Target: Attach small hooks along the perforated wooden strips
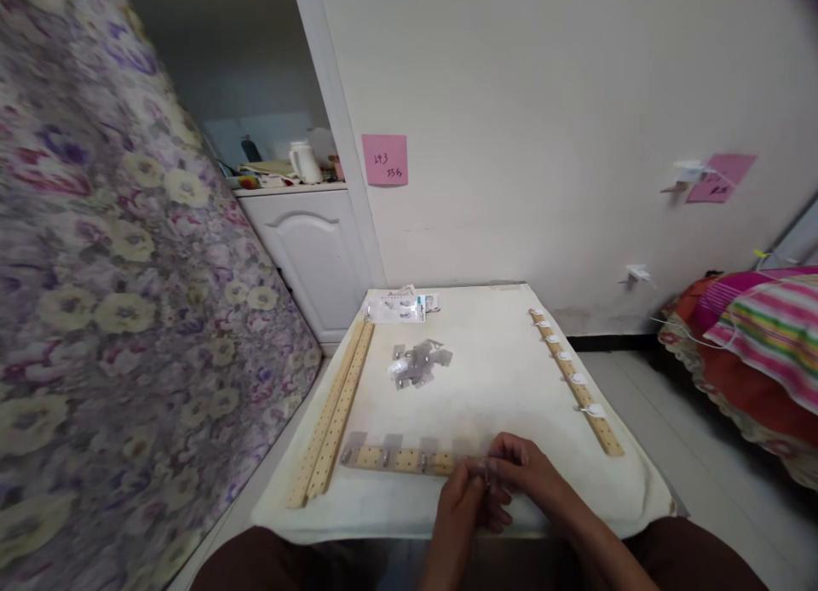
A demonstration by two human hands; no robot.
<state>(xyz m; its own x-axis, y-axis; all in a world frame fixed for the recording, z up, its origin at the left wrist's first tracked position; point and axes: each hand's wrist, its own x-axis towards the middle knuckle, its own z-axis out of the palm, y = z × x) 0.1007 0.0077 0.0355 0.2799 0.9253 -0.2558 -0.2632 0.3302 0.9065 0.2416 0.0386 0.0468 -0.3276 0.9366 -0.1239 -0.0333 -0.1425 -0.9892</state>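
A: Long perforated pale-wood strip (406, 461)?
B: On cream-clothed table (492, 378), long axis crosswise, extending left from hands. Left hand (458, 496) nearer, right hand (527, 468) farther right.
A: Grip?
B: Hands together; can't tell what's clamped.

1. Rectangular table covered in cream cloth (492, 344).
2. Left: two long perforated wooden strips (345, 395).
3. Far left: flat printed packets (393, 308) (overlapping).
4. Middle: heaped small transparent packets (418, 365).
5. Right: wooden strip with white tags (594, 410).
6. Near edge: wooden strip with clear packets (392, 446).

Tan strips (405, 461), cream tablecloth (492, 361), pink notes (385, 160), lilac floral curtain (128, 310)
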